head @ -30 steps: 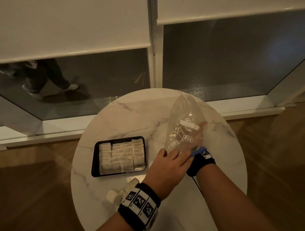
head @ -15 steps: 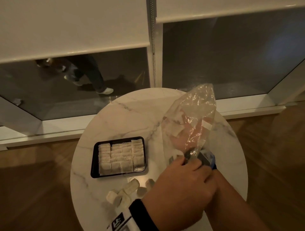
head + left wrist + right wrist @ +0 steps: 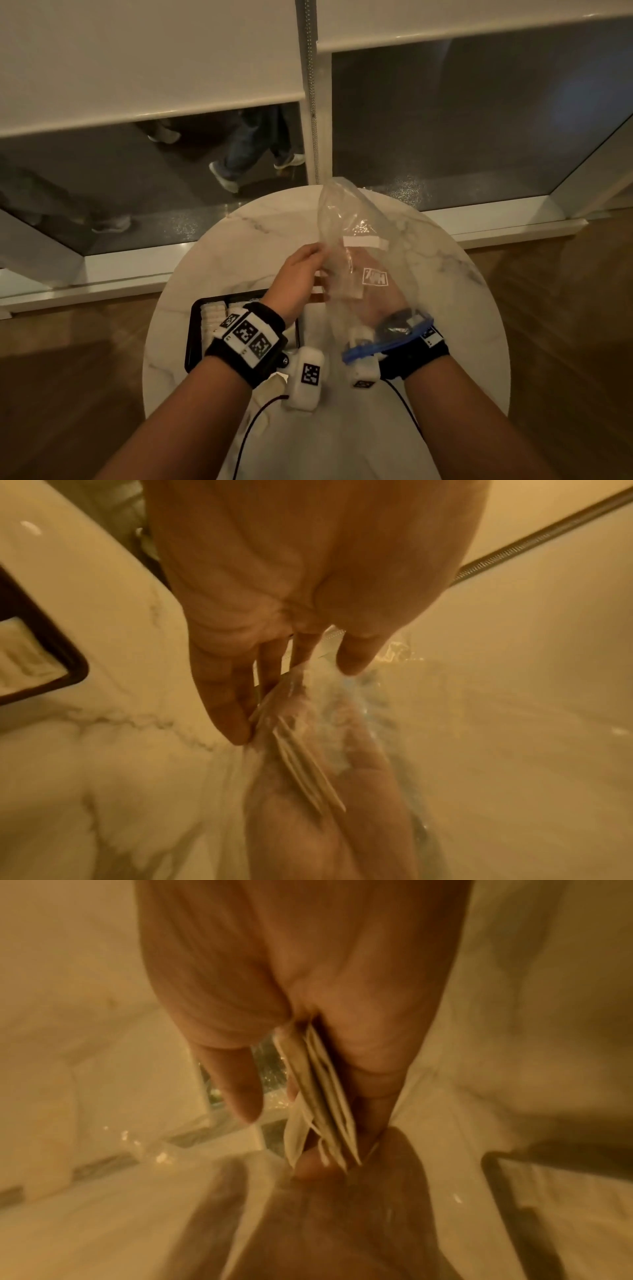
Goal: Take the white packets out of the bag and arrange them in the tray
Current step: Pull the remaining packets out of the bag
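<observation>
At frame centre, the right hand [image 3: 371, 298] inside the clear zip bag [image 3: 346, 219] pinches thin white packets [image 3: 322, 1099]; the left hand [image 3: 296, 279] pinches the bag's film. Packets look light, limp, slippery: pinch flat faces.

bag [image 3: 346, 219] clear, blue zip | packets [image 3: 214, 313] white | tray [image 3: 193, 329] black | table [image 3: 212, 260] white, grey-veined

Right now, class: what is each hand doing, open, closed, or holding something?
Left hand: pinches the clear bag from outside.
Right hand: inside the bag, grips several white packets.
</observation>
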`<state>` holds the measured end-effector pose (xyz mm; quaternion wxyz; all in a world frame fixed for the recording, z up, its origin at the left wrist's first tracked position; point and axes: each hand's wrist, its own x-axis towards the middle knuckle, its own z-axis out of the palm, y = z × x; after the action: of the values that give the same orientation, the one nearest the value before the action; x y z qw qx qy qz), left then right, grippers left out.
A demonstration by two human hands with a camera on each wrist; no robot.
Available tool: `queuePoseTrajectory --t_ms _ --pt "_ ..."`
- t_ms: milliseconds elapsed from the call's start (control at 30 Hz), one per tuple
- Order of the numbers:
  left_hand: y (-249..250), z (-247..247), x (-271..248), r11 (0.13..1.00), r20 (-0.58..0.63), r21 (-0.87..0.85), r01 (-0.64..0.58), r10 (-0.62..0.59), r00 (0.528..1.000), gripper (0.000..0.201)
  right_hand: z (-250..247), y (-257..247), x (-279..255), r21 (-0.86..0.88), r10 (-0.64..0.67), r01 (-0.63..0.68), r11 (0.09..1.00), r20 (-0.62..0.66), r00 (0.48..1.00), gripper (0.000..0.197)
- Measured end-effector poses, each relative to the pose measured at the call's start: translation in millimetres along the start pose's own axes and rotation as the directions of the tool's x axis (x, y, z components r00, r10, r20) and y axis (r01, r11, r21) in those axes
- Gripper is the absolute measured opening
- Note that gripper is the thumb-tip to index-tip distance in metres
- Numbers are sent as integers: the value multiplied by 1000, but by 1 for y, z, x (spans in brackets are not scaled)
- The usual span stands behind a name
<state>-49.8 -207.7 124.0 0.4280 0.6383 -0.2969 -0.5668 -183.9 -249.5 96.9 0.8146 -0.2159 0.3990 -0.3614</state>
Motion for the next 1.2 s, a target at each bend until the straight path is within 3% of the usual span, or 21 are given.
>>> queuePoseTrajectory --t_ms 67,133,167,200,233,300,333,433,533,600,667,733,833,900,933,1000,1067,1133,1200 --pt "-3 -1 -2 994 34 -103 38 -35 999 53 -10 10 11 -99 -80 84 992 38 996 17" --pt "-7 1 -4 989 87 -124 83 -73 994 67 -19 20 18 -254 6 11 967 67 998 32" --pt "-9 2 -2 991 92 -99 90 -81 992 68 -20 22 17 -307 -16 40 951 80 997 22" --pt "-10 5 -2 993 90 -74 95 -88 992 65 -24 21 18 -363 -42 68 929 80 996 7" --pt "-10 6 -1 993 75 -49 107 -103 992 59 -22 18 15 -378 -113 122 918 46 993 11" --pt "-9 5 2 990 72 34 139 -141 987 44 -17 13 13 -205 -103 111 973 50 993 8" --pt "-9 5 4 985 89 89 146 -153 984 37 -16 12 13 -269 -142 145 952 28 989 11" --pt "-13 4 14 976 47 125 179 -186 981 18 -36 16 9 -568 -201 157 808 -16 979 18" --pt "-25 6 31 983 -44 19 185 -184 982 22 -62 16 -9 -802 -226 148 579 17 974 32" --pt "-36 8 40 985 -107 -16 172 -172 979 22 -76 16 -24 -766 -193 136 628 16 981 32" --pt "-52 10 49 984 -155 -3 179 -178 972 21 -87 15 -42 -673 -86 17 739 -69 994 26" --pt "-62 13 51 976 -213 79 201 -180 960 31 -100 14 -60 -681 -32 -61 729 -124 992 22" --pt "-69 15 46 958 -387 216 189 -94 917 74 -124 3 -79 -689 -6 -141 711 -207 978 26" --pt "-70 16 37 925 -450 357 127 51 891 103 -132 -7 -85 -635 6 -151 757 -224 975 28" --pt "-68 18 31 886 -456 454 93 141 879 107 -133 -12 -85 -592 -1 -132 795 -219 976 28" --pt "-62 22 24 741 -405 670 46 313 859 103 -130 -19 -79 -430 -33 -63 901 -211 977 29" --pt "-59 25 26 543 -285 839 40 374 883 96 -121 -22 -66 -241 -48 -4 970 -207 977 30" --pt "-58 27 34 450 -188 891 62 240 952 96 -109 -18 -46 -94 -25 8 996 -177 984 33" --pt "-66 30 47 476 -138 875 88 72 988 103 -98 -9 -25 13 30 -28 1000 -111 993 36"
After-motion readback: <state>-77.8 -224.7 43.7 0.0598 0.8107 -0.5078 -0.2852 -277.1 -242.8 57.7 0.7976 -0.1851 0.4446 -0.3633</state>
